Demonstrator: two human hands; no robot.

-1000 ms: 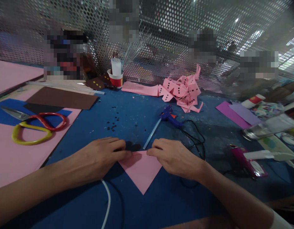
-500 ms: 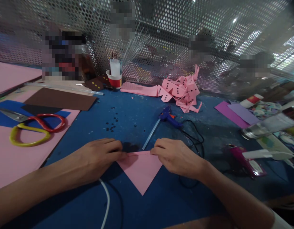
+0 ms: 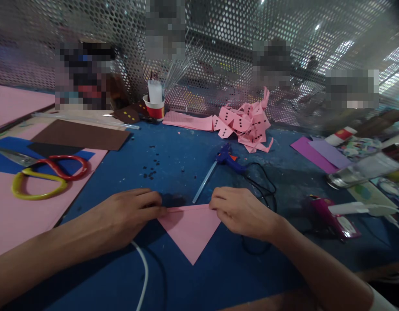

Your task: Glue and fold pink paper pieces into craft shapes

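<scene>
A pink paper triangle [image 3: 192, 233] lies on the blue table with its point toward me and a narrow folded strip along its far edge. My left hand [image 3: 137, 216] pinches the left end of that folded edge, fingers closed. At the right end, my right hand [image 3: 236, 211] has its fingers closed on the same edge. Just beyond the paper is a blue glue gun [image 3: 230, 159], a clear glue stick [image 3: 204, 183] extending from it toward the fold. Small black paper bits [image 3: 150, 172] are scattered farther left.
Scissors [image 3: 40, 172] rest on coloured sheets at left. Folded pink papers [image 3: 248, 123] and a paper cup [image 3: 155, 108] stand at the back. At right are a magenta device [image 3: 337, 218], a clear bottle [image 3: 364, 170] and purple paper [image 3: 311, 153]. A white cable [image 3: 144, 272] runs near my left wrist.
Both hands have slid slightly apart along the folded edge, the left to the left and the right to the right. More of the fold shows between them.
</scene>
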